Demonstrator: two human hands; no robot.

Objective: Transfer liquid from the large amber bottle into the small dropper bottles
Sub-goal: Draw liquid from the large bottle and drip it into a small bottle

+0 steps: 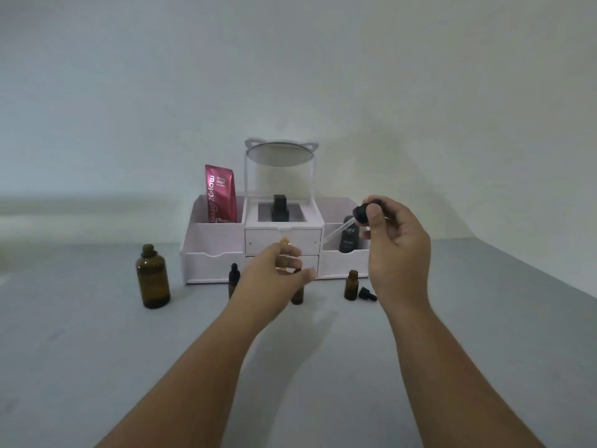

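While right hand (399, 244) pinches dropper (350, 223), pipette slants down-left (toward organizer (210, 253)).

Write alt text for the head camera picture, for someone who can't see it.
A person's right hand holds a dropper by its black bulb, while the left hand grips a small amber bottle on a grey table. A large amber bottle stands uncapped at left, before a white organizer.
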